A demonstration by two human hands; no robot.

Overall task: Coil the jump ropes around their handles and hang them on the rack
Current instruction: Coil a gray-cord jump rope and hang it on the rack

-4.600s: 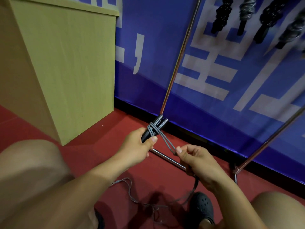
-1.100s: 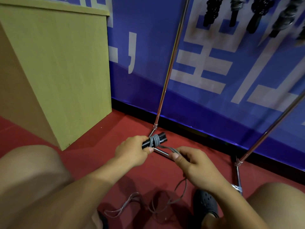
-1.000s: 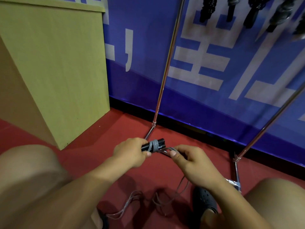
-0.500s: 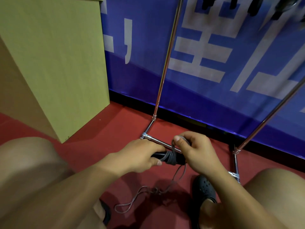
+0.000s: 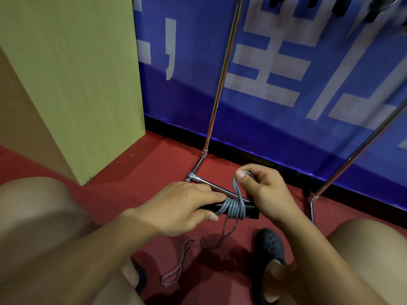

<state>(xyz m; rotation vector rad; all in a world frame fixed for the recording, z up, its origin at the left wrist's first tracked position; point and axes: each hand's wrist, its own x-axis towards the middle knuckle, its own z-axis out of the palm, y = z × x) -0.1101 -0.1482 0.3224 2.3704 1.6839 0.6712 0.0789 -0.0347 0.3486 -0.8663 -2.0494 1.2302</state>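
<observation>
My left hand (image 5: 180, 208) grips the black jump rope handles (image 5: 251, 211), held level above the red floor. Several turns of grey rope (image 5: 233, 208) wrap their middle. My right hand (image 5: 262, 188) pinches a loop of that rope just above the handles, thumb on top. The loose tail of the rope (image 5: 178, 267) hangs down and trails on the floor between my feet. The chrome rack (image 5: 218, 84) stands right behind my hands, its base bar (image 5: 211, 183) on the floor. Coiled black ropes (image 5: 339, 5) hang from it at the top edge, mostly cut off.
A pale wooden cabinet (image 5: 72, 84) stands to the left. A blue banner wall (image 5: 286, 84) runs behind the rack. My knees frame both lower corners, and my black clog (image 5: 269, 245) rests on the red floor (image 5: 154, 170).
Since a second ago the handles were lowered and turned level, more grey turns lie around them, and the loose tail on the floor has grown shorter. My right hand rose over the handles.
</observation>
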